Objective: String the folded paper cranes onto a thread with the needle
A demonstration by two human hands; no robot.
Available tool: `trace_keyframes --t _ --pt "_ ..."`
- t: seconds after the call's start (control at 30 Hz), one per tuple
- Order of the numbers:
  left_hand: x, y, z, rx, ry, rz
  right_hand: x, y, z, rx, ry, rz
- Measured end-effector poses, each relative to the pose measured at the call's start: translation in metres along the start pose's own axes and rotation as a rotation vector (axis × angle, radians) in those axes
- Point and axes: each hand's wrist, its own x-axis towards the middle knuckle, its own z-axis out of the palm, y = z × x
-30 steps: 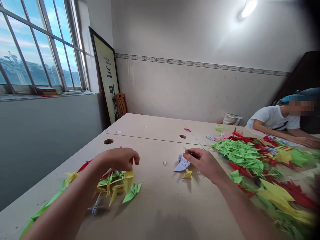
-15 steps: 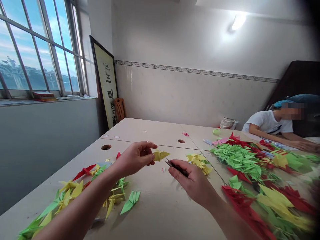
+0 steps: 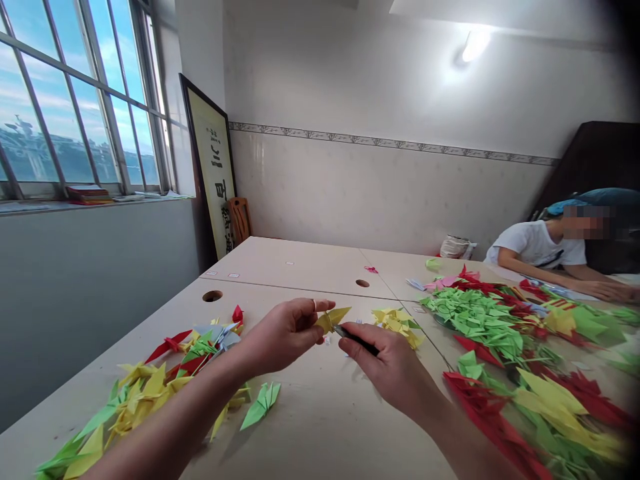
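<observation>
Between the thumb and fingers of my left hand [image 3: 290, 335] is a yellow folded-paper crane [image 3: 335, 319], one pointed end showing to the right. My right hand [image 3: 389, 357] grips dark tweezers [image 3: 359, 339], whose tips meet the underside of the crane; the exact contact is hidden. Just beyond my right hand lies a small heap of yellow folded paper pieces [image 3: 397, 322]. A single green folded crane [image 3: 261, 405] rests on the table below my left wrist. Under and beside my left forearm spreads a pile of yellow, green, red and blue cranes [image 3: 147, 393].
The pale table [image 3: 310, 427] has round holes, one at the left [image 3: 213, 295]. Large heaps of green [image 3: 483, 317] and red folded paper [image 3: 493, 413] cover its right side. A person in a white shirt [image 3: 525, 243] leans on the far right. A framed panel [image 3: 207, 147] stands against the wall.
My left hand has carried the yellow crane a little to the right, up to the tweezers. The tweezer tips were apart from the crane before and now touch it. My right hand has barely moved.
</observation>
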Motion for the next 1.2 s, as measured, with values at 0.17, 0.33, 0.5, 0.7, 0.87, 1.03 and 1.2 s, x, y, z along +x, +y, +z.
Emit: trace_keyframes --t 0.17,0.33,0.5,0.7,0.87,1.03,1.2 --pt "0.006 -0.007 -0.001 -0.074 0.052 0.07 -0.001 -0.003 -0.01 0.117 0.012 0.024" --pt "0.007 -0.011 -0.006 0.002 0.156 0.236 0.001 0.006 -0.027 0.341 0.061 0.133" --pt "-0.002 0.002 -0.004 0.327 0.151 0.412 -0.001 0.002 -0.031 0.152 0.032 0.022" --pt "-0.007 0.01 0.002 0.459 0.053 0.474 -0.007 -0.009 -0.027 -0.114 0.025 -0.109" --pt "-0.007 0.01 0.002 0.491 0.042 0.499 -0.008 -0.008 -0.028 -0.102 0.026 -0.102" --pt "-0.008 0.011 0.005 0.473 0.059 0.449 -0.002 -0.006 -0.022 0.361 0.124 0.135" --pt "-0.006 0.011 0.013 0.466 -0.025 0.48 0.005 0.001 -0.012 0.674 0.092 0.267"
